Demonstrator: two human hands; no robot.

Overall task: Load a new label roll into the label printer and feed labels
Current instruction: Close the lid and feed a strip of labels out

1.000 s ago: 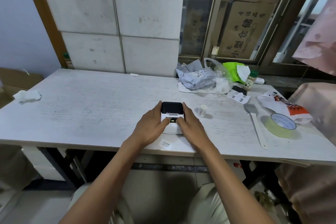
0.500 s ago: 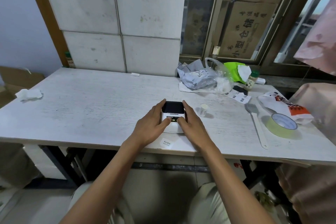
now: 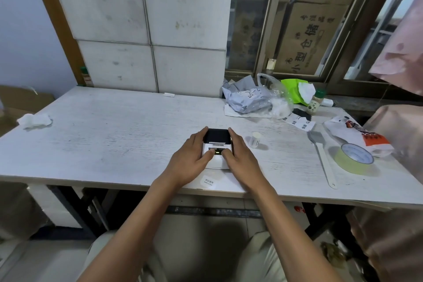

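Two hands seen on label printer (image 3: pixel 217 147), lid closed, near table (image 3: pixel 114 135) edge. Left hand (image 3: pixel 191 160) and right hand (image 3: pixel 240 158) cupped round sides, thumbs pressed on front panel. Feed step judged underway; loose label (image 3: pixel 209 182) lain just below wrists. Next: button press held, label output watched.

Little has changed. Compared with a second ago, the label printer (image 3: pixel 217 147) and both hands sit slightly higher in the frame, by a small tilt of the head. Left thumb (image 3: pixel 208 154) and right thumb (image 3: pixel 226 154) have closed in a touch on the green-lit panel.
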